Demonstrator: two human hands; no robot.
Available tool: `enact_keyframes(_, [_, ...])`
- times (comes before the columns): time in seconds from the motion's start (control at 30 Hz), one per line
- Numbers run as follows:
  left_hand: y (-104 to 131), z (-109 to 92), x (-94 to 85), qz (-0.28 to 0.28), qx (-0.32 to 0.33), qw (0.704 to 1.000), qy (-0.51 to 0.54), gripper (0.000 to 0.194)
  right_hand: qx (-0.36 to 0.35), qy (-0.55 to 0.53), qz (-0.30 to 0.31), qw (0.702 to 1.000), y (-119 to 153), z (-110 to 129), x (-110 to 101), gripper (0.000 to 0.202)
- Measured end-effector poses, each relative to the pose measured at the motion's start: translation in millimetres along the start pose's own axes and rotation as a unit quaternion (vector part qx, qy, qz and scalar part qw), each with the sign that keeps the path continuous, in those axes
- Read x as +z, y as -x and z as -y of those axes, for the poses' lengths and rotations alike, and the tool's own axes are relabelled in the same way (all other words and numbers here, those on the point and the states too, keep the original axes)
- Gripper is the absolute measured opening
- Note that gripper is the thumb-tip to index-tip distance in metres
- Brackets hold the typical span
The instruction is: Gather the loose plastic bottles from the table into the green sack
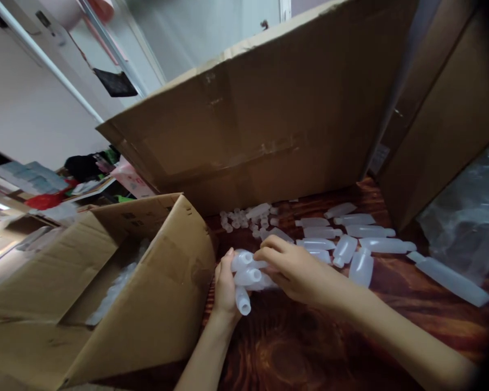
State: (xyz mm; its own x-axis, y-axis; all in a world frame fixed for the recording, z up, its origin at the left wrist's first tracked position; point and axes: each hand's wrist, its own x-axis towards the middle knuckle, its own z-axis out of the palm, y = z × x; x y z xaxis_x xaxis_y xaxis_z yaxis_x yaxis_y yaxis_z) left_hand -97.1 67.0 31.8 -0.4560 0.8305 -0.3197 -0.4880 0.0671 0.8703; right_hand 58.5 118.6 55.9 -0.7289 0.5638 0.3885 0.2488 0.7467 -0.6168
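Observation:
My left hand (225,288) is wrapped round a bunch of several translucent plastic bottles (248,276), their open necks facing toward me. My right hand (287,266) reaches in from the right with its fingers curled against the same bunch, closed on a bottle there; its fingertips are partly hidden. Beyond and to the right of it, more empty bottles (361,266) lie scattered on their sides on the dark red wood-grain table (285,347). A cluster of small translucent caps (238,218) sits behind the hands.
An open cardboard box (158,293) with translucent pieces (116,288) inside stands at the left. A tall cardboard sheet (261,119) rises behind the table. On the right stands another cardboard box (444,108), with clear plastic film (464,212) in front of it.

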Motion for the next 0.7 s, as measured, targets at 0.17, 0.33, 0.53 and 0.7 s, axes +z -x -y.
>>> enact_keyframes(0.17, [-2, 1, -3.1, 0.049, -0.051, 0.997, 0.001, 0.040, 0.081, 0.081, -0.004, 0.993, 0, -3, 3, 0.032])
enact_keyframes(0.33, [0, -2, -4.3, 0.058, -0.045, 0.997, 0.001, 0.035, 0.103, -0.043, 0.036, 0.993, 1, -3, -15, 0.027])
enact_keyframes(0.53, [2, -5, -5.0, 0.091, -0.055, 0.994, 0.001, 0.032, 0.137, 0.030, 0.041, 0.989, 1, 0, -28, 0.056])
enact_keyframes(0.7, [2, -3, -6.2, 0.088, -0.057, 0.995, -0.001, 0.032, 0.089, -0.013, 0.091, 0.992, 1, 9, -32, 0.047])
